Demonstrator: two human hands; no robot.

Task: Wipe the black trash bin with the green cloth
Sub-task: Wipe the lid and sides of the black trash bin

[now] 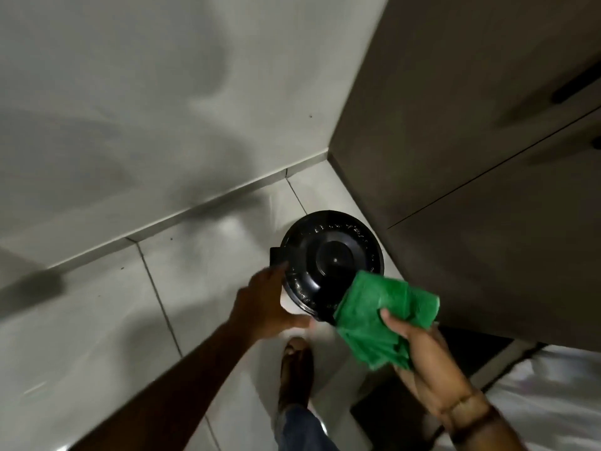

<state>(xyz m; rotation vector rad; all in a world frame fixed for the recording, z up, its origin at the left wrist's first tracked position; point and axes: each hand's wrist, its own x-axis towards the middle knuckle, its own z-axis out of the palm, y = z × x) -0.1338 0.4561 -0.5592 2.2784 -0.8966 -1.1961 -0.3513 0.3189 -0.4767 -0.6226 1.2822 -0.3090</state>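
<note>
While the bin (pixel 328 262) stands on the tiled floor (pixel 107 320) in the corner between wall (pixel 146 92) and cabinet (pixel 471 125), two hands reach for it.
Its round black lid faces up. The left hand (pixel 266 301) touches the bin's left side, fingers spread loosely and blurred. The right hand (pixel 422 353) grips the bunched cloth (pixel 380 310) against the lid's near right edge, fingers clamped on it. A sandalled foot (pixel 296 369) stands just below.
</note>
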